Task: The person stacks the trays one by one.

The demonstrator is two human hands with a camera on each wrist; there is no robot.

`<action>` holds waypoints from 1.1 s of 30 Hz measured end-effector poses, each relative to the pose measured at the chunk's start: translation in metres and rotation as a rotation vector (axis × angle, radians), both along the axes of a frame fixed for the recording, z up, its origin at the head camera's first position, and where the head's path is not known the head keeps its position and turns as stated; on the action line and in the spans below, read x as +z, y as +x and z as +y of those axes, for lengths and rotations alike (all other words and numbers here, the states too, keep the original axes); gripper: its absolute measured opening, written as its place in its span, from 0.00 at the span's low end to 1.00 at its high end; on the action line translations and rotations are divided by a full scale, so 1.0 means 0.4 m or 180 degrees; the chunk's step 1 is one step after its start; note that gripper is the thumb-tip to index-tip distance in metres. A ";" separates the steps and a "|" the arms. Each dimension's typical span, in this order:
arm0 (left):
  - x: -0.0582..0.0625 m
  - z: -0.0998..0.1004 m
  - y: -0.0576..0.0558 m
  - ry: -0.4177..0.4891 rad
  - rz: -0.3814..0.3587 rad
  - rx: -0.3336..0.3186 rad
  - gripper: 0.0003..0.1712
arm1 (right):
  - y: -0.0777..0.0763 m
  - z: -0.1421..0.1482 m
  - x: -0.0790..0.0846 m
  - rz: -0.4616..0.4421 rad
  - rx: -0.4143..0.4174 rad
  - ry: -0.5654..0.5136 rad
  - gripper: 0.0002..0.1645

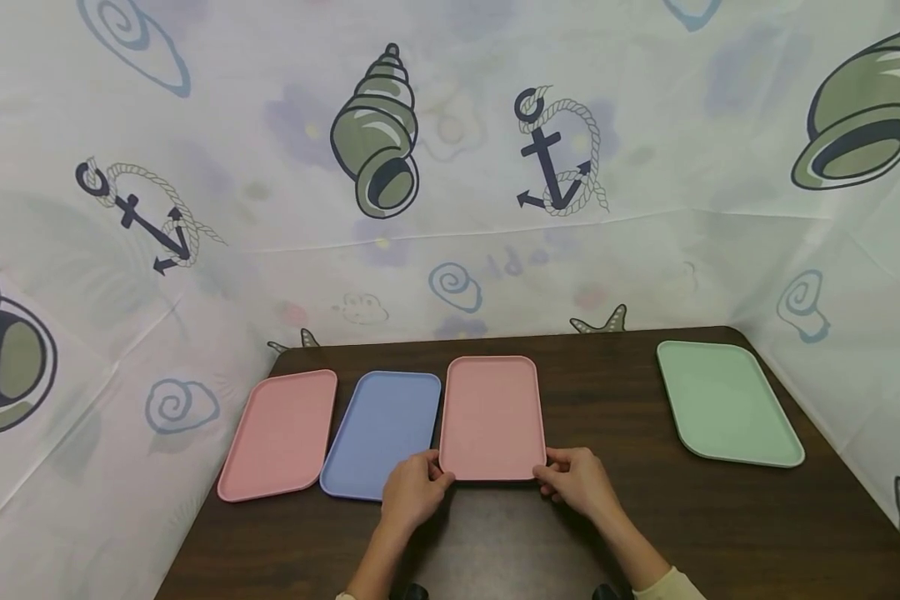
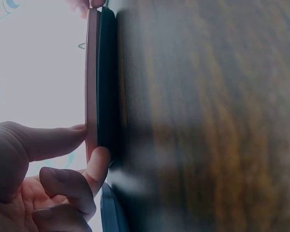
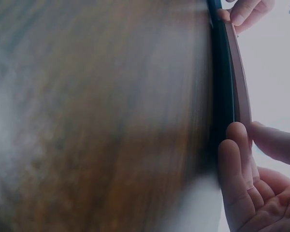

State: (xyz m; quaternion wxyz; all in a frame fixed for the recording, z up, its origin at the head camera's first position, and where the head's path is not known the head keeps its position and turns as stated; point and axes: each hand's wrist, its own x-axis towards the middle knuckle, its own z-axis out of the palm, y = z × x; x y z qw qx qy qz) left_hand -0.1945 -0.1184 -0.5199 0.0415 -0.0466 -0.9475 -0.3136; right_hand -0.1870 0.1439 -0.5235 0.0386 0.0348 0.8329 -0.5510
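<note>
Both hands are at the near corners of a pink tray in the middle of the head view. My left hand pinches its near left corner, thumb on top and a finger at the side. At the near right corner, my right hand grips in the same way. In the left wrist view a dark green edge shows directly beneath the pink rim; the right wrist view shows it too. Close beside the left hand lies a blue tray, whose near right corner that hand partly covers.
Another pink tray lies at the far left, next to the blue one. A light green tray lies near the right edge of the dark wooden table. A printed cloth with shells and anchors surrounds the table.
</note>
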 end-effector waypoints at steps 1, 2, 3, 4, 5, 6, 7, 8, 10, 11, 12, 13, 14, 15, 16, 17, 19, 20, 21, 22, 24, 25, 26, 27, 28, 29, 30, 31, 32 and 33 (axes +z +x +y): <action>-0.001 0.000 0.001 -0.0002 0.0001 0.0003 0.18 | 0.000 -0.001 0.001 -0.0004 0.0000 0.0007 0.25; -0.002 0.000 0.001 -0.0011 0.0003 0.0009 0.18 | 0.000 -0.001 0.001 -0.0007 -0.0003 0.0012 0.25; -0.003 0.000 0.002 -0.0021 0.0011 0.0012 0.18 | -0.001 -0.002 0.002 -0.0012 -0.0011 0.0015 0.25; -0.004 0.000 0.002 -0.0026 0.0015 0.0015 0.19 | -0.001 -0.002 0.003 -0.0011 -0.0022 0.0020 0.25; -0.004 0.000 0.003 -0.0034 0.0015 0.0028 0.20 | -0.002 -0.002 0.003 -0.0011 -0.0030 0.0023 0.25; -0.006 0.001 0.004 -0.0043 0.0015 0.0050 0.21 | -0.002 -0.002 0.003 0.0012 -0.0018 0.0045 0.25; -0.006 0.001 0.004 -0.0052 0.0019 0.0060 0.21 | -0.003 -0.002 0.004 0.0007 -0.0024 0.0047 0.25; -0.007 0.001 0.005 -0.0057 0.0021 0.0072 0.22 | -0.003 -0.002 0.004 0.0000 -0.0029 0.0053 0.25; -0.009 0.002 0.005 -0.0061 0.0023 0.0083 0.22 | -0.003 -0.002 0.004 -0.0012 -0.0035 0.0062 0.25; -0.009 0.002 0.005 -0.0063 0.0031 0.0083 0.22 | -0.002 -0.003 0.004 -0.0020 -0.0033 0.0071 0.25; -0.010 0.002 0.005 -0.0069 0.0035 0.0088 0.22 | -0.002 -0.003 0.004 -0.0027 -0.0031 0.0078 0.25; -0.010 0.003 0.005 -0.0073 0.0040 0.0086 0.22 | -0.001 -0.004 0.004 -0.0054 -0.0047 0.0068 0.25; -0.011 0.003 0.005 -0.0078 0.0048 0.0089 0.21 | 0.000 -0.005 0.004 -0.0055 -0.0043 0.0072 0.25; -0.012 0.002 0.005 -0.0084 0.0065 0.0082 0.21 | 0.001 -0.005 0.005 -0.0060 -0.0039 0.0073 0.25; -0.011 0.002 0.006 -0.0086 0.0074 0.0075 0.22 | 0.002 -0.005 0.004 -0.0063 -0.0036 0.0082 0.25; -0.011 0.002 0.007 -0.0095 0.0081 0.0072 0.22 | 0.003 -0.005 0.004 -0.0072 -0.0031 0.0088 0.25; -0.012 0.002 0.008 -0.0093 0.0047 0.0076 0.22 | 0.004 -0.004 0.004 -0.0097 -0.0026 0.0091 0.25; -0.012 0.002 0.009 -0.0089 0.0033 0.0073 0.22 | 0.005 -0.004 0.004 -0.0111 -0.0022 0.0088 0.25; -0.013 0.002 0.009 -0.0086 0.0023 0.0068 0.22 | 0.004 -0.003 0.004 -0.0121 -0.0015 0.0081 0.25; -0.013 0.002 0.009 -0.0087 0.0005 0.0075 0.22 | 0.004 -0.003 0.004 -0.0128 -0.0011 0.0077 0.26; -0.013 0.003 0.008 -0.0074 -0.0027 0.0091 0.23 | 0.004 -0.001 0.004 -0.0139 -0.0010 0.0050 0.26; -0.013 0.003 0.008 -0.0071 -0.0022 0.0092 0.23 | 0.003 -0.001 0.005 -0.0139 -0.0009 0.0035 0.26; -0.012 0.003 0.008 -0.0068 -0.0001 0.0081 0.24 | 0.002 0.000 0.005 -0.0137 -0.0008 0.0022 0.26; -0.012 0.003 0.008 -0.0060 -0.0002 0.0083 0.24 | 0.002 0.000 0.005 -0.0140 -0.0007 0.0009 0.26; -0.011 0.004 0.008 -0.0050 -0.0014 0.0084 0.24 | 0.001 0.001 0.005 -0.0144 -0.0008 0.0004 0.26; -0.010 0.004 0.009 -0.0049 -0.0028 0.0082 0.25 | 0.001 0.001 0.006 -0.0152 -0.0005 -0.0007 0.26; -0.010 0.004 0.010 -0.0039 -0.0039 0.0074 0.25 | 0.001 0.002 0.006 -0.0158 0.0006 -0.0013 0.26; -0.010 0.004 0.011 -0.0031 -0.0059 0.0071 0.26 | 0.001 0.003 0.007 -0.0165 0.0019 -0.0027 0.26; -0.009 0.004 0.013 -0.0023 -0.0075 0.0065 0.26 | 0.001 0.005 0.007 -0.0169 0.0029 -0.0035 0.26; -0.008 0.004 0.014 -0.0012 -0.0104 0.0066 0.27 | 0.001 0.006 0.008 -0.0173 0.0036 -0.0043 0.26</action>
